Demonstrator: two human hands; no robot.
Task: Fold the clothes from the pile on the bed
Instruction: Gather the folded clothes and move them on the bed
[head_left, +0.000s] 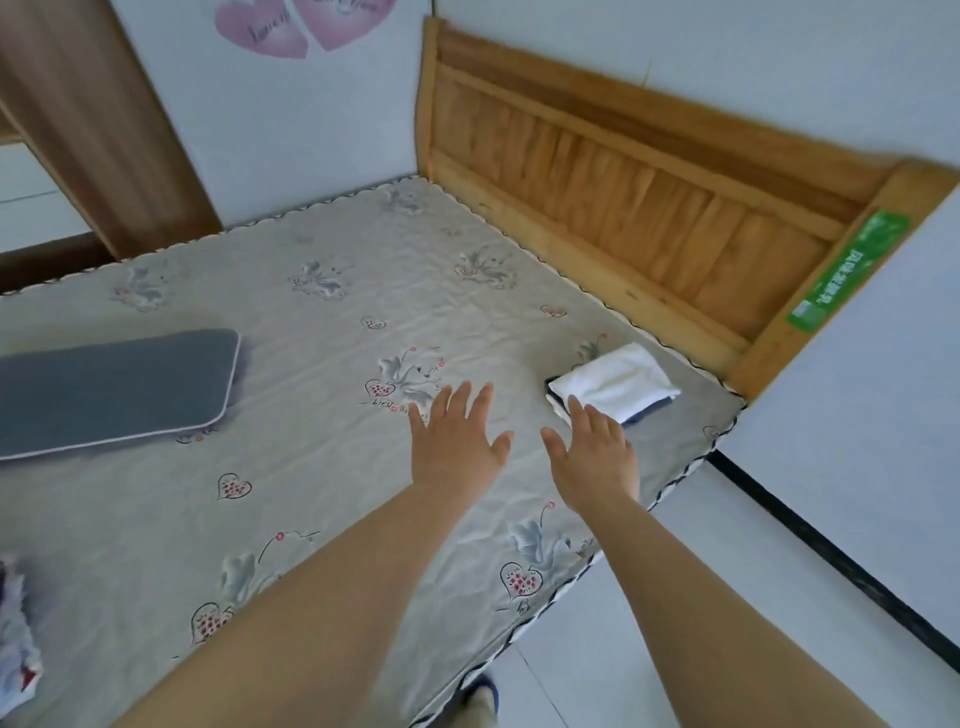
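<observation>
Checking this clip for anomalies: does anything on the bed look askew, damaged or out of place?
Nothing stands out. The folded white garment lies neatly near the headboard, the grey cushion lies flat, and both hands, left and right, hover open and empty.

I see my left hand (457, 441) and right hand (592, 457) side by side over the grey quilted mattress (311, 467). Just beyond my right hand lies a folded white cloth stack (618, 384), near the wooden headboard (649, 208). A grey rectangular pillow (109, 389) lies far left.
</observation>
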